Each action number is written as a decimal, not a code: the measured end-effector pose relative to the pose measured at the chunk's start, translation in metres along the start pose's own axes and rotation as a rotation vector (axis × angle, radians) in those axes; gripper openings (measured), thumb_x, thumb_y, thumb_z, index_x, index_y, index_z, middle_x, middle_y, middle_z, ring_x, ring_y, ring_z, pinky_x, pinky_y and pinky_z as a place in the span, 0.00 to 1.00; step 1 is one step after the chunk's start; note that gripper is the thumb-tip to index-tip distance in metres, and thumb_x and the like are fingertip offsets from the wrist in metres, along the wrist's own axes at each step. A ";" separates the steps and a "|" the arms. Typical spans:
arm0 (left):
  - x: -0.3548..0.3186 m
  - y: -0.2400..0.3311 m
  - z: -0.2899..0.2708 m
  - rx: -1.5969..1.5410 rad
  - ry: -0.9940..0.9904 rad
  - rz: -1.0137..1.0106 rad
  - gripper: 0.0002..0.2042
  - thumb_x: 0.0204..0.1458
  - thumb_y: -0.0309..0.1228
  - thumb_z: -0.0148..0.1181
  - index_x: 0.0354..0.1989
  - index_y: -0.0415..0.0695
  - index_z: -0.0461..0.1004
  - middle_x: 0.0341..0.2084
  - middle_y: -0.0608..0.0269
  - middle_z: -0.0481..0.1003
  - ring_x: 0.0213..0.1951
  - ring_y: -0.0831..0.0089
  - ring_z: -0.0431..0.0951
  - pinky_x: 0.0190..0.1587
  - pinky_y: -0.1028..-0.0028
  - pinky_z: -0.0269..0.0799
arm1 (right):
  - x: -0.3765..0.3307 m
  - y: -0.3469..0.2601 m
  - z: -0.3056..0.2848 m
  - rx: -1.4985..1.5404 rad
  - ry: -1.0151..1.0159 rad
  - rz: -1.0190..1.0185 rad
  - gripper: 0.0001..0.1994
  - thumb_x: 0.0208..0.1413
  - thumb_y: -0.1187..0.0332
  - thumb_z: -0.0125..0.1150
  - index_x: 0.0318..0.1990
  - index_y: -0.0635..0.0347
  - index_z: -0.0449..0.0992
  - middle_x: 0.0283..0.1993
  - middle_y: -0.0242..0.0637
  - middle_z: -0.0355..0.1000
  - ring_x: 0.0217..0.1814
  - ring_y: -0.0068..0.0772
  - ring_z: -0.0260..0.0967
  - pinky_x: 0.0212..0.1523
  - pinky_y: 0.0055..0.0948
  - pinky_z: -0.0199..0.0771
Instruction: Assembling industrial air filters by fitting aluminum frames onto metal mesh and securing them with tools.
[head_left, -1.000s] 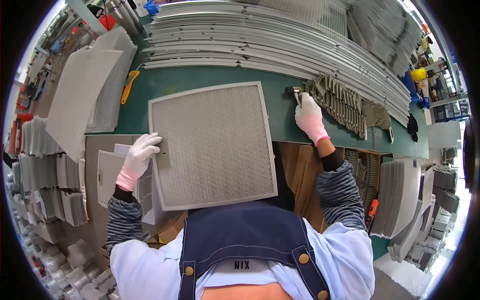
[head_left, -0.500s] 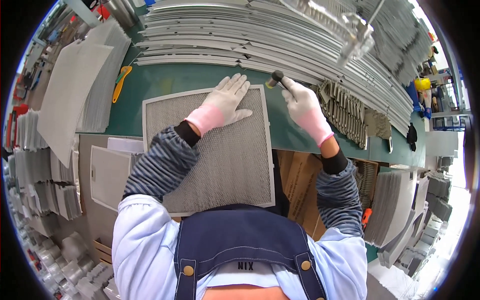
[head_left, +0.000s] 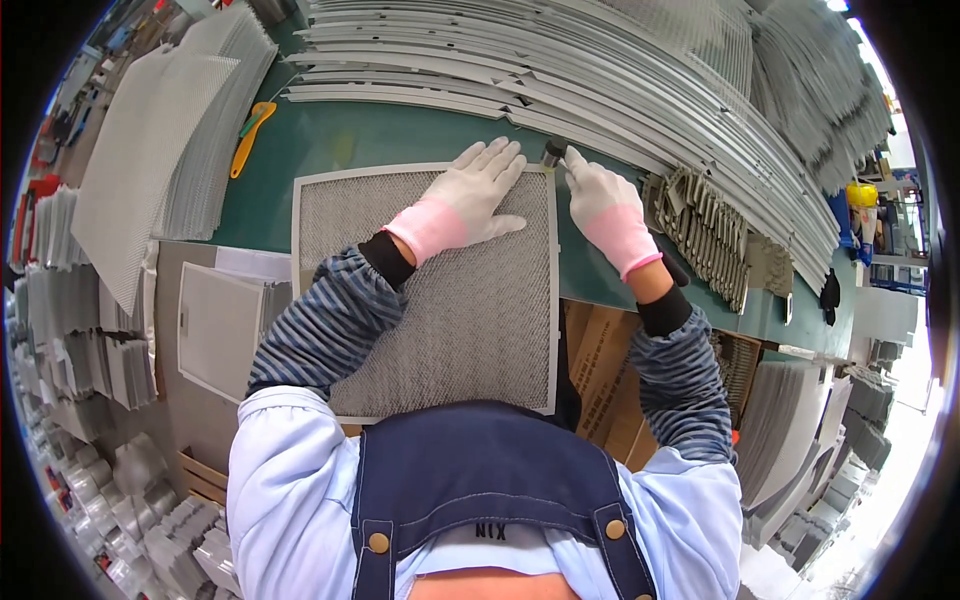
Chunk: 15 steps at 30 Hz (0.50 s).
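A framed metal mesh filter panel (head_left: 455, 320) lies flat, partly on the green bench and reaching back to my body. My left hand (head_left: 472, 195), in a white and pink glove, rests spread on the mesh near its far right part. In my right hand (head_left: 608, 205), gloved alike, is a small mallet (head_left: 554, 150) with a black head and a yellowish face. That head is at the frame's far right corner and seems to touch it. My right fist hides most of the handle; a dark end shows beside the wrist.
Long metal strips (head_left: 420, 85) are stacked along the back of the green bench (head_left: 385, 130). Metal corner pieces (head_left: 705, 235) lie right of my right hand. A yellow-handled tool (head_left: 250, 140) and mesh sheets (head_left: 150, 150) are at left. Below the bench edge stands a cardboard box (head_left: 597, 370).
The mallet head has come down from above the bench to the panel's far right corner. My left hand stays flat on the mesh. The whole view has shifted slightly.
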<state>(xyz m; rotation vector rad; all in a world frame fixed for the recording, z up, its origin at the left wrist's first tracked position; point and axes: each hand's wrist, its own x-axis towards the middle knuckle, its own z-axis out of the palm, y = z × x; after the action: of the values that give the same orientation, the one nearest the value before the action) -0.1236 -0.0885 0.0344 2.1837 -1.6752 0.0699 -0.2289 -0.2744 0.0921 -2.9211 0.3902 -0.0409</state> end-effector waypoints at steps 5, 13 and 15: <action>-0.029 -0.024 -0.042 -0.089 0.123 0.015 0.26 0.49 0.28 0.59 0.59 0.39 0.65 0.60 0.46 0.64 0.64 0.53 0.61 0.65 0.58 0.57 | -0.011 0.040 0.016 0.077 0.097 -0.013 0.16 0.61 0.64 0.48 0.56 0.53 0.66 0.38 0.47 0.74 0.37 0.55 0.74 0.37 0.49 0.73; -0.230 -0.022 -0.118 0.382 -0.239 -0.236 0.30 0.38 0.24 0.62 0.57 0.48 0.70 0.61 0.57 0.65 0.66 0.52 0.56 0.68 0.50 0.48 | -0.138 0.019 -0.003 0.363 0.122 -0.264 0.24 0.45 0.73 0.62 0.53 0.65 0.70 0.53 0.52 0.66 0.52 0.55 0.67 0.52 0.41 0.69; -0.237 -0.028 -0.114 0.358 -0.147 -0.159 0.37 0.29 0.33 0.72 0.57 0.49 0.70 0.60 0.58 0.66 0.67 0.54 0.56 0.68 0.48 0.45 | -0.147 -0.009 -0.025 0.363 -0.081 -0.344 0.28 0.43 0.71 0.65 0.55 0.64 0.69 0.55 0.52 0.65 0.56 0.54 0.65 0.56 0.42 0.67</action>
<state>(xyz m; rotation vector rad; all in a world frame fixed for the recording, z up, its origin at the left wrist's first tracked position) -0.1434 0.1734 0.0684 2.6379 -1.6623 0.1824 -0.3700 -0.2317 0.1179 -2.5832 -0.1257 -0.0378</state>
